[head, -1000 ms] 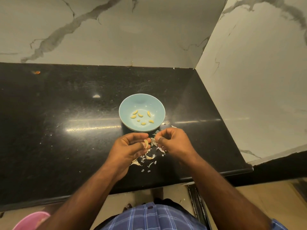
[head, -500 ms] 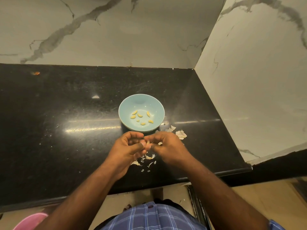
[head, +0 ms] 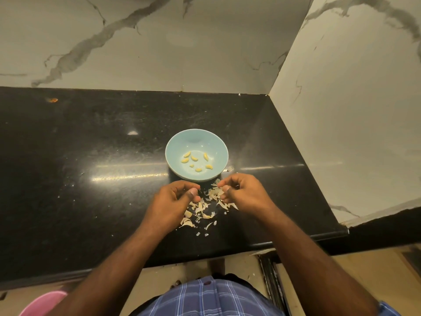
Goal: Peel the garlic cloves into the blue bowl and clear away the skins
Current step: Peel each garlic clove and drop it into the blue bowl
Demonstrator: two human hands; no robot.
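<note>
Black counter point(head: 91, 179) carries the blue bowl point(head: 180, 144) with peeled cloves point(head: 196, 161). Half a second ago the hands touched; now they are apart. Left hand point(head: 175, 201) is curled (contents hidden), right hand point(head: 243, 195) pinches skins point(head: 215, 192) above the pile.

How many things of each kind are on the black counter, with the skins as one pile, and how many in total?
Bowl: 1
Peeled cloves in the bowl: 7
Skin pile: 1
Total: 9
</note>
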